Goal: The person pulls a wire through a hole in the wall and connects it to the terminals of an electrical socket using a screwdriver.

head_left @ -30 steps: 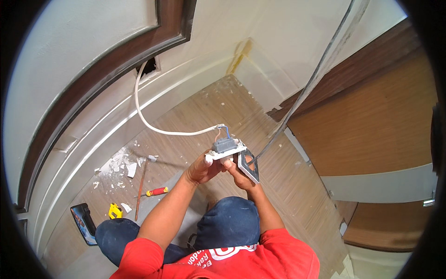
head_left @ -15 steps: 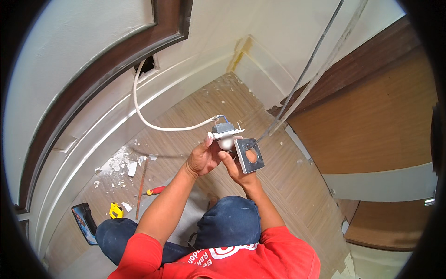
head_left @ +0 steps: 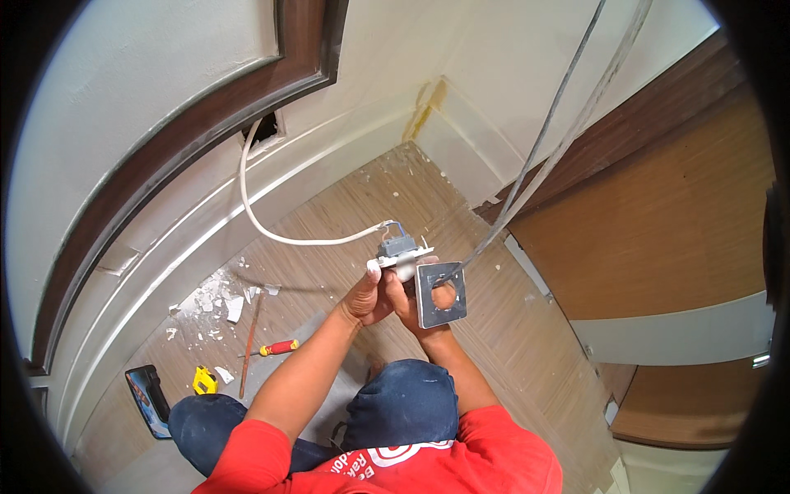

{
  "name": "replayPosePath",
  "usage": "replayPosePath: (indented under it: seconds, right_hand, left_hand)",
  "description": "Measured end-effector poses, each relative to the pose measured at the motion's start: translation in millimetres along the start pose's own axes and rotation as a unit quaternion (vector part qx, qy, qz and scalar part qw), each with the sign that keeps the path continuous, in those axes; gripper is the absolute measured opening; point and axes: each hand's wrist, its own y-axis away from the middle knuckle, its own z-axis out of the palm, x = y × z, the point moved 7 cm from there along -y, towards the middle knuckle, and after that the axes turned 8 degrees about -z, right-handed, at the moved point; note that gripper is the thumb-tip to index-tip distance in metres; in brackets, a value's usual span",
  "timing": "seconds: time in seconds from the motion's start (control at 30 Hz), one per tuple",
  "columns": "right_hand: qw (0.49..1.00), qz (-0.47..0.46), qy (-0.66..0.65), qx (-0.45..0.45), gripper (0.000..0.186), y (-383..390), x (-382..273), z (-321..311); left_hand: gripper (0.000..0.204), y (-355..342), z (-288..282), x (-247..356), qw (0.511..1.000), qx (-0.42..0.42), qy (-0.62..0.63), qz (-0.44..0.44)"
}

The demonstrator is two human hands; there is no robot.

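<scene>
My left hand [head_left: 366, 300] is closed on the edge of a white electrical socket [head_left: 397, 247], whose grey back block faces away from me. A white cable [head_left: 313, 242] runs from a hole in the wall to it, ending in blue and brownish wires. Close beside, my right hand [head_left: 411, 313] holds a square dark cover frame [head_left: 429, 300] with a white rim; skin shows through its round opening. My right thumb reaches to the near side of the socket. The right fingers are mostly hidden behind the frame, and glare blurs the socket's front.
At left on the floor lie a red-and-yellow screwdriver [head_left: 278, 348], a thin brown rod [head_left: 249, 350], a yellow tape measure [head_left: 205, 379], a black phone-like item [head_left: 150, 401] and white wall chips [head_left: 234, 309]. Two grey cables [head_left: 543, 156] hang at right, near a wooden panel [head_left: 650, 222].
The cover frame has turned flatter toward me and come slightly nearer my body. My right thumb has shifted left toward my left hand. The socket remains in my left hand.
</scene>
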Motion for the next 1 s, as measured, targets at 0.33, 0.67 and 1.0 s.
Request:
replayPosePath:
  seconds: [0.33,0.67,1.0]
  right_hand:
    - [1.000,0.008,0.022,-0.019,0.011,3.7,-1.9,-3.5]
    - [1.000,-0.009,0.013,-0.013,0.014,1.8,-2.1,-7.7]
    - [0.999,0.022,-0.019,-0.028,0.016,4.0,3.1,-7.5]
  left_hand:
    - [0.104,-8.4,-20.2,-20.6,0.997,0.045,0.063,0.015]
    - [0.098,-5.9,-3.1,-21.0,0.997,0.030,0.074,0.014]
    - [0.090,-4.9,-23.5,-21.8,0.997,0.047,0.052,0.020]
